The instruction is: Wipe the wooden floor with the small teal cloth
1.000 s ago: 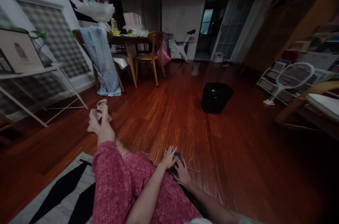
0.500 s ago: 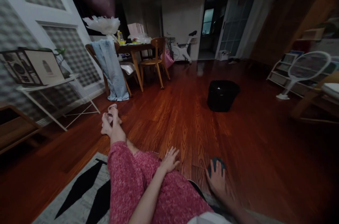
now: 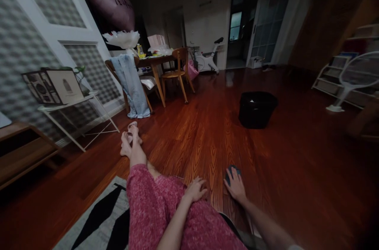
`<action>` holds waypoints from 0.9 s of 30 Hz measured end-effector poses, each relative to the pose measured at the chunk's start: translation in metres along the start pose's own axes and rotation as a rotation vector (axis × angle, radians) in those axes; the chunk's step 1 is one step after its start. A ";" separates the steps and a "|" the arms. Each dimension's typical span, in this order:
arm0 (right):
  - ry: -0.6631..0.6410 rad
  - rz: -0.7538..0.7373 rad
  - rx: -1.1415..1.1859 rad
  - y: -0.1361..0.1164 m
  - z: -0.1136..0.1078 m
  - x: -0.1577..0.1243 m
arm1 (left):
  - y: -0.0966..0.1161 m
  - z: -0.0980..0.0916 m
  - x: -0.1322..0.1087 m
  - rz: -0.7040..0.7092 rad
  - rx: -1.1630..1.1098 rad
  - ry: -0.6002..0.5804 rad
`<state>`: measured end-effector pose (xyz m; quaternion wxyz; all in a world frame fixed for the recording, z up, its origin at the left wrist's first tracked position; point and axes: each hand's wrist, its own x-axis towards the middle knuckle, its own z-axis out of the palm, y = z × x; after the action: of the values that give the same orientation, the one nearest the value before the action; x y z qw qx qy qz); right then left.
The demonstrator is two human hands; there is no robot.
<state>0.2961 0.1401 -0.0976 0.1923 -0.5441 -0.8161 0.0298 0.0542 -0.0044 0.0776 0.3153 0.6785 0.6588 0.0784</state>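
Observation:
My left hand (image 3: 194, 190) lies on the pink trousers (image 3: 166, 206) at the thigh, fingers loosely spread and holding nothing. Out to the right, my right hand (image 3: 236, 185) covers a small dark blue-grey rounded thing (image 3: 232, 172) low over the wooden floor (image 3: 213, 151). Its fingers rest across the top, so most of it is hidden and its kind cannot be made out. Whether it touches the floor is hard to tell in the dim light.
A black bin (image 3: 257, 111) stands on the floor ahead. A patterned rug (image 3: 102, 206) lies at lower left. Farther off are a wooden chair (image 3: 179, 72) at a table, jeans (image 3: 133, 88) over another chair, an exercise bike (image 3: 209, 60) and a white rack (image 3: 334, 76).
My right hand has slid left and slightly forward, with the dark rounded thing under its fingers. My left hand stays on the thigh. The view has turned a little left.

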 end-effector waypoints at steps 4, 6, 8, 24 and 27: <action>0.080 0.132 -0.040 0.067 -0.014 -0.033 | -0.003 0.003 0.004 -0.010 0.001 -0.019; 0.095 0.138 -0.048 0.079 -0.020 -0.064 | -0.004 0.003 0.006 -0.013 0.002 -0.030; 0.093 0.122 -0.049 0.072 -0.022 -0.097 | -0.004 0.003 0.006 -0.005 0.004 -0.036; -0.111 -0.094 0.047 -0.024 -0.012 0.004 | 0.002 -0.005 -0.003 -0.025 0.031 -0.014; -0.145 -0.045 0.024 -0.014 -0.013 0.008 | 0.004 -0.006 -0.003 -0.036 0.027 -0.015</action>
<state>0.2852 0.1396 -0.0794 0.1401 -0.5195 -0.8396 0.0746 0.0540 -0.0053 0.0858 0.3124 0.6713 0.6696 0.0587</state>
